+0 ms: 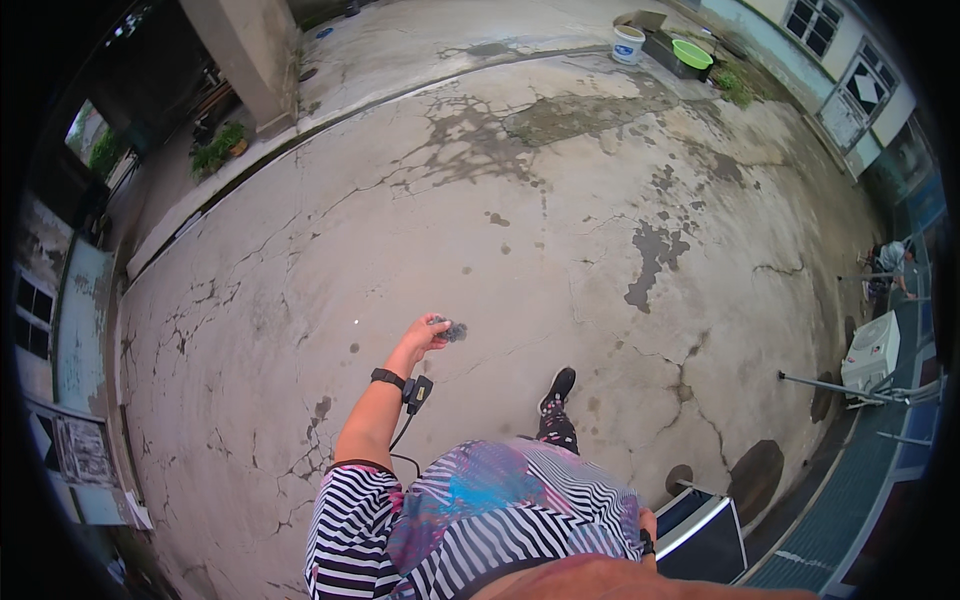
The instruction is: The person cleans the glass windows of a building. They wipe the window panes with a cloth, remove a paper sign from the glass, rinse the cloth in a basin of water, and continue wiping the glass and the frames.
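My left hand (426, 334) is held out over the concrete yard, its fingers closed on a dark grey, tangled scrubber or clump (453, 330); what it is made of is hard to tell. A black strap with a small device (417, 393) and a cable sits on that wrist. My right hand (648, 522) hangs low at my side, mostly hidden by my striped shirt, with a black band at the wrist. Near it stands a folding metal frame with dark panels (697, 532). One black shoe (561, 384) shows on the ground ahead.
Cracked concrete with damp patches (652, 262) spreads around me. A white bucket (628, 45) and a green basin (691, 55) stand at the far side. To the right are an air-conditioner unit (871, 349), metal poles (825, 384) and a crouching person (891, 259). A pillar (247, 67) rises at upper left.
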Available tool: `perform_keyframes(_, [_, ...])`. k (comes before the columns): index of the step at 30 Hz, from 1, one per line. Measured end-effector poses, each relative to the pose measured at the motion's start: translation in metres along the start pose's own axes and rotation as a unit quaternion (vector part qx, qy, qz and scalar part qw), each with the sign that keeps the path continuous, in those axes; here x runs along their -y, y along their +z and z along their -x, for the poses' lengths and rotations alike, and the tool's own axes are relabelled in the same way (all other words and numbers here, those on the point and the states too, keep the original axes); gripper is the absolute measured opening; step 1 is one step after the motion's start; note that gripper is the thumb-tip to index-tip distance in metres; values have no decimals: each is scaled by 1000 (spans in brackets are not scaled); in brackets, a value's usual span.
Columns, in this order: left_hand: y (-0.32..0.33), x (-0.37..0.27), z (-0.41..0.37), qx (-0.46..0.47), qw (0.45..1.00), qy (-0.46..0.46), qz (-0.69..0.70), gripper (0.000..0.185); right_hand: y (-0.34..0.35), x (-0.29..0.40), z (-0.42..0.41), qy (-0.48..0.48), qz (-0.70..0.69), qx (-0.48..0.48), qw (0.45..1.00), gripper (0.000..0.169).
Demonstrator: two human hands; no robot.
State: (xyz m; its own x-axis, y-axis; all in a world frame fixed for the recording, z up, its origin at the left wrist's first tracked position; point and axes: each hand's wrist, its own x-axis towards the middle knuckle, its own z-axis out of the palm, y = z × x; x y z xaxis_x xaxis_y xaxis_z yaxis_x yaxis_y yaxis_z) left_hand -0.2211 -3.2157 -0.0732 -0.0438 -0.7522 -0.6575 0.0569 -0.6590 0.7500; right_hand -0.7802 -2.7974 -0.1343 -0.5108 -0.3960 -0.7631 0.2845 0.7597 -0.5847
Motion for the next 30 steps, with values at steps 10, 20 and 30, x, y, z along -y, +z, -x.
perform_keyframes(10, [64,-81,-129,-114,990,-89,-4,25,98,328,-352,-168,54,28,984,11])
perform_keyframes(20, [84,-138,-307,-251,936,-243,-49,8,166,706,-459,-170,4,138,976,10])
perform_keyframes(30, [397,-569,-728,-16,990,45,-136,30,121,785,-577,61,-14,-56,996,12])
